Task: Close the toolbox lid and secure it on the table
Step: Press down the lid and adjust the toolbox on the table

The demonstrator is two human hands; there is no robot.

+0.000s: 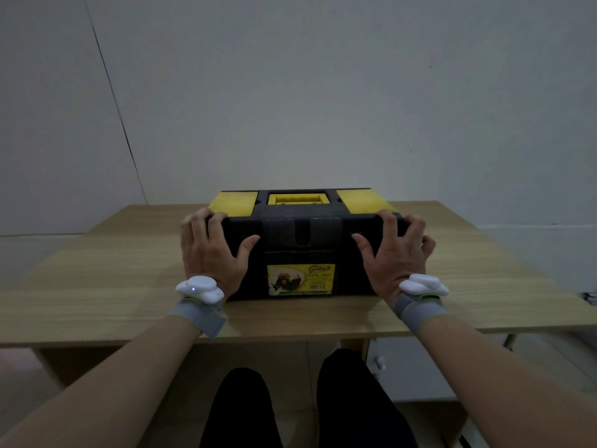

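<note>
Toolbox [303, 244] sat mid-table [113, 286], lid [303, 208] down. Left hand [213, 253], right hand [395, 253] each clasped a front lid corner. Judged rigid plastic, smooth, moderately heavy; corners, centre latch [302, 232] best holds.

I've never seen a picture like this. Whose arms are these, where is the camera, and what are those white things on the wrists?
There is no machine here: a person is working with bare hands. The single picture comes from a camera worn on the person's head, looking forward and down, so you see their own forearms and dark-clad legs. A black toolbox with yellow lid panels and a yellow label stands on a wooden table; its lid appears to be down. The left hand and right hand press on the lid's front corners, fingers over the top, thumbs on the front. Each wrist wears a grey strap with a small white device; what it does, the picture doesn't show.
</note>
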